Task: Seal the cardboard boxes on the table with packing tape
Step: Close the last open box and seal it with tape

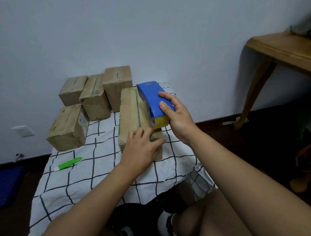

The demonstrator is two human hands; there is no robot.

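1. Where the nearest cardboard box [131,117] lies on the checked cloth [93,173], at the middle right of the table, a strip of clear tape [145,116] runs from its near end up to the tape dispenser [153,103], which sits against the box's right top edge.
2. Likely trouble, as I judge it: the strip seems to sit to the right of the dark centre seam, so if the dispenser is drawn straight back the tape may miss the join between the flaps.
3. If the left hand [143,146] lets go early, the tape's free end could peel off the box or wrinkle; the light box could also slide on the cloth under the pull.
4. Clear tape hanging loose may fold onto itself, should the dispenser tilt or slacken.
5. That left hand lies flat, fingers nearly straight, pressing on the box's near end over the tape, forearm coming in from lower left.
6. Around the blue dispenser body the right hand [177,120] curls from the right side, thumb on top, wrist bent, forearm reaching in from lower right.
7. Five more boxes [94,100] stand well apart behind and to the left, by the wall; a green pen-like tool [68,163] lies on the cloth, near the left hand but not touched.
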